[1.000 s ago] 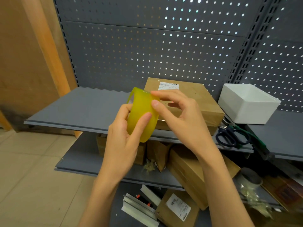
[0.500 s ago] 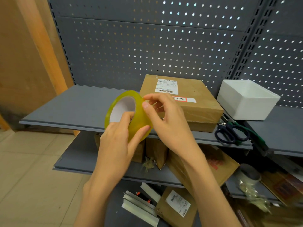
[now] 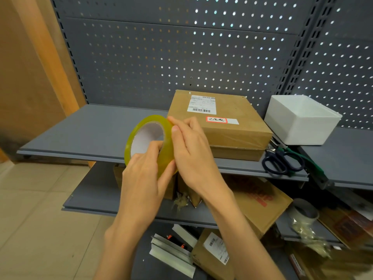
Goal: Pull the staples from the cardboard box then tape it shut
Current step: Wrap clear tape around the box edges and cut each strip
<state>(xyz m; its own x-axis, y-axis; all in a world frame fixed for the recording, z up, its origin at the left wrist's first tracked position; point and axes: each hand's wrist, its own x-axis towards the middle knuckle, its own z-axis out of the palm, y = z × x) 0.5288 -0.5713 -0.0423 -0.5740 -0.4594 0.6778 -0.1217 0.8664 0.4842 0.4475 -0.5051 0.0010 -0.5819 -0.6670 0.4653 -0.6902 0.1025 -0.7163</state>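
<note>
Yellow tape roll (image 3: pixel 150 142) sits higher now than a moment ago, and tipped so more of its white inside shows. The left hand (image 3: pixel 141 178) grips it, fingers hooked in the hole, thumb outside. The right hand (image 3: pixel 191 156) picks at its top edge with bent fingertips. Behind, the brown cardboard box (image 3: pixel 220 122) lies flat and closed on the grey shelf (image 3: pixel 80 134), beside scissors (image 3: pixel 282 161).

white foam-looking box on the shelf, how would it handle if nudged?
The white box looks like thick-walled foam, so probably light and stiff. Open-topped and squat, it would likely slide on the grey shelf rather than tip. Edges may dent.
</note>
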